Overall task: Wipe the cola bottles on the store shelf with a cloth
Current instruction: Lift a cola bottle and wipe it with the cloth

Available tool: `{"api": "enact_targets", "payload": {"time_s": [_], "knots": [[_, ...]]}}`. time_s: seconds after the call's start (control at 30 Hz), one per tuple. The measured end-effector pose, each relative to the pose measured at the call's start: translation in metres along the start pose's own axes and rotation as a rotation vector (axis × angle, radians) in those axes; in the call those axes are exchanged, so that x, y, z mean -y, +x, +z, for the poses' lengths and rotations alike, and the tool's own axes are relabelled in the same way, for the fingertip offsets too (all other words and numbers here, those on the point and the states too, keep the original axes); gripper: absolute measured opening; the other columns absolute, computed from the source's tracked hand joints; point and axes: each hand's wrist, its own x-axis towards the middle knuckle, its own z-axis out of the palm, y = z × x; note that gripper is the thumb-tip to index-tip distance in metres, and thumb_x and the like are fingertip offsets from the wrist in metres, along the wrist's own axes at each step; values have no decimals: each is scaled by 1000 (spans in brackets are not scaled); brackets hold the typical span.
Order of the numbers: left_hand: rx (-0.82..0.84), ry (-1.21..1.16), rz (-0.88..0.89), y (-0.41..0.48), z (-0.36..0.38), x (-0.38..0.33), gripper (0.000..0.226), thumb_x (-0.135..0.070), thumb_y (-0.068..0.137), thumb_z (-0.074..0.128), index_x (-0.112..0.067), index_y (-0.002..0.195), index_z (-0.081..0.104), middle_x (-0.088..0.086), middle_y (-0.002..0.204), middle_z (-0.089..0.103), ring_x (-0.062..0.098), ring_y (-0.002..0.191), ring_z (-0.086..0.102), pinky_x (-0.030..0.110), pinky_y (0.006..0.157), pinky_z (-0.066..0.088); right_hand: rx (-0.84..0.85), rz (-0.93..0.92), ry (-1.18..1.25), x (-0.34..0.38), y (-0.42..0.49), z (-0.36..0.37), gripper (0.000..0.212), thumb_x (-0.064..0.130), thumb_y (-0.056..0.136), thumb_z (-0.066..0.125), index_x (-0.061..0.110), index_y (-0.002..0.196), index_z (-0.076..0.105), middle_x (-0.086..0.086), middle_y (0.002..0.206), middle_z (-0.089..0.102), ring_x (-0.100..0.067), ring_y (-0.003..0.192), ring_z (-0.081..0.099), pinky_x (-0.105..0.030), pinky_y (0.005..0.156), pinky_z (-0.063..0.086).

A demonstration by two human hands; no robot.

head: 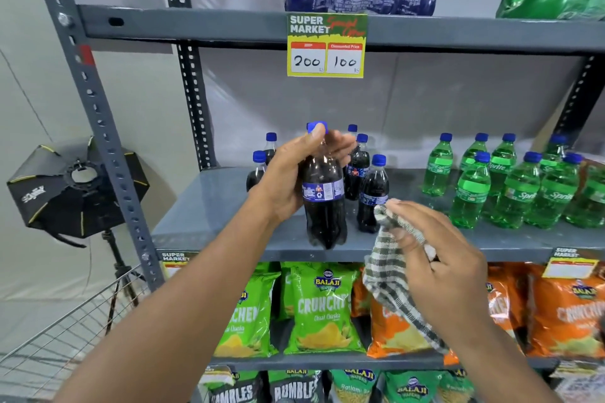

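My left hand grips a dark cola bottle with a blue cap by its neck and shoulder, holding it upright in front of the grey shelf. My right hand holds a green-and-white checked cloth, bunched at the fingers and hanging down, just right of the held bottle and apart from it. Several more cola bottles stand on the shelf behind, partly hidden by my left hand.
Green Sprite bottles fill the shelf's right side. Snack bags hang on the shelf below. A price tag hangs from the upper shelf. A studio light on a tripod and a wire basket stand at the left.
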Motion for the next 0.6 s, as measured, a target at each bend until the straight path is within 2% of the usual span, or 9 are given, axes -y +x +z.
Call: {"api": "enact_targets", "payload": {"time_s": [0.03,0.1,0.13,0.23,0.27,0.37,0.43,0.5,0.6], "knots": [[10,-58,-16,-2,4,-2,33,-44,86,73,-13,97,77,10,111,77,25,114,68,34,94,53,-3,22,-8,3,2,-2,38,10,94,65,24,129,62,22,125,61,11,106,60,-5,92,43],[31,-112,-35,-5,10,-5,36,-48,86,71,-14,95,77,10,110,77,23,112,69,34,93,53,-1,20,-54,8,7,-4,33,21,98,65,23,130,61,13,114,67,10,66,58,-1,65,43],[44,-116,-38,-7,13,-5,36,-49,87,70,-14,95,77,9,109,77,22,111,69,34,94,54,0,-10,-85,11,13,-6,33,22,97,65,18,130,63,8,110,69,9,61,55,0,62,42],[80,-116,-61,-13,20,-4,38,-49,87,69,-12,96,76,10,107,77,23,106,71,35,93,55,-24,-125,-142,28,40,-9,33,8,92,68,10,125,65,-1,114,66,8,99,56,-1,93,41],[76,-117,-73,-15,23,-3,40,-49,85,71,-11,97,75,10,106,77,24,102,71,37,92,55,-30,-157,-141,35,51,-9,31,5,92,67,9,123,68,-3,113,66,2,102,55,-3,95,40],[50,-93,-150,-20,32,-3,56,-53,80,76,-4,107,67,22,109,66,34,103,61,51,102,43,11,-220,-171,54,76,-4,27,-4,91,69,6,116,73,-5,105,66,-16,95,60,-15,84,45],[56,-104,-178,-22,37,-5,54,-54,79,77,-6,102,66,17,100,67,29,96,63,45,95,48,79,-262,-226,62,81,1,29,-9,88,70,6,112,73,-7,104,68,-28,91,61,-27,82,48],[63,-145,-192,-25,38,-7,47,-54,81,75,-10,97,71,9,89,74,21,85,71,34,80,56,144,-312,-279,69,81,5,30,-15,88,63,4,109,73,-8,103,69,-31,92,58,-32,86,49],[-3,-154,-165,-29,35,-6,43,-50,89,68,-9,103,71,8,104,77,19,96,73,30,79,58,269,-423,-387,78,69,8,37,-10,82,44,5,104,71,-8,101,67,-29,94,53,-32,97,46]]}}
